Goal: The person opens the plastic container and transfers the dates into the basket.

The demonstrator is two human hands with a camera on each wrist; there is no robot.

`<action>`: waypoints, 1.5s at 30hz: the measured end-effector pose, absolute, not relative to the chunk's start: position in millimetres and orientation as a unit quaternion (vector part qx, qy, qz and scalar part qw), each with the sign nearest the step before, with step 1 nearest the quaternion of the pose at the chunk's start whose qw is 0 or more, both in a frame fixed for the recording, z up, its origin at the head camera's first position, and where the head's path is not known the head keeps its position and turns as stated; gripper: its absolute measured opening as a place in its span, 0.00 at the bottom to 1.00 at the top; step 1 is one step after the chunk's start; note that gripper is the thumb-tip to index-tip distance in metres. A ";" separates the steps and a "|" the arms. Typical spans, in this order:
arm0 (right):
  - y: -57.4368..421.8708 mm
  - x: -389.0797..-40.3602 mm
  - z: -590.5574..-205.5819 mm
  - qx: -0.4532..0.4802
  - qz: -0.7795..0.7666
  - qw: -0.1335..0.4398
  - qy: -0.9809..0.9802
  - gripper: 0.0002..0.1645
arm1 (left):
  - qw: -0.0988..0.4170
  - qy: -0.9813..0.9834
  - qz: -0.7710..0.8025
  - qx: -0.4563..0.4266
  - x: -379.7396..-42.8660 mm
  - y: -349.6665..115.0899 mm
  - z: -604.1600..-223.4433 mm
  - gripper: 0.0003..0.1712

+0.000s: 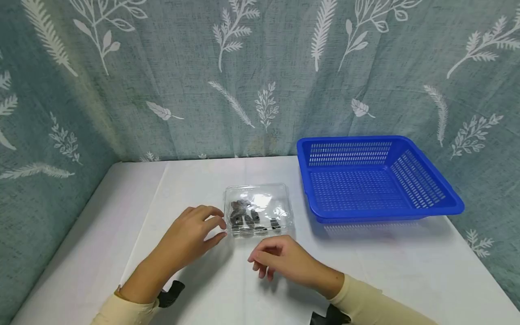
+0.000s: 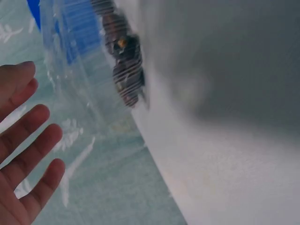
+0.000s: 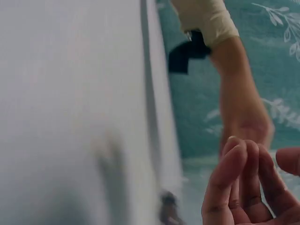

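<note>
A clear plastic box [image 1: 276, 197] stands on the white table, with several small dark brown pieces [image 1: 240, 215] inside, mostly toward its left and front. Through its ribbed wall in the left wrist view, the pieces [image 2: 125, 61] look rounded and mottled; their kind is unclear. My left hand [image 1: 195, 234] is at the box's left side, fingers slightly bent and spread, holding nothing; whether a fingertip touches the wall is hard to tell. In front of the box hovers my right hand [image 1: 284, 262], its fingers loosely curled with nothing visible between them [image 3: 251, 187].
A blue perforated plastic basket [image 1: 406, 214] stands at the right back of the white table [image 1: 195, 180]. Behind and to the left hangs a grey-green curtain [image 1: 183, 81] with white leaf prints. Both wrists carry black straps.
</note>
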State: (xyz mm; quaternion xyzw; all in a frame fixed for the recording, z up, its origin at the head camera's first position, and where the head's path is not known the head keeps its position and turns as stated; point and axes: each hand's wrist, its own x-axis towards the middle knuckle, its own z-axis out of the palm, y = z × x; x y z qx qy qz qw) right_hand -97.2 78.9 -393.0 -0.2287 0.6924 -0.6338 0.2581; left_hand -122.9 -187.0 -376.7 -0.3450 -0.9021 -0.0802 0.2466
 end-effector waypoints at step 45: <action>40.5 -122.7 -443.1 -0.009 -0.786 0.328 0.524 0.29 | 0.109 -0.904 -0.056 -0.409 -142.3 -176.5 -362.7 0.09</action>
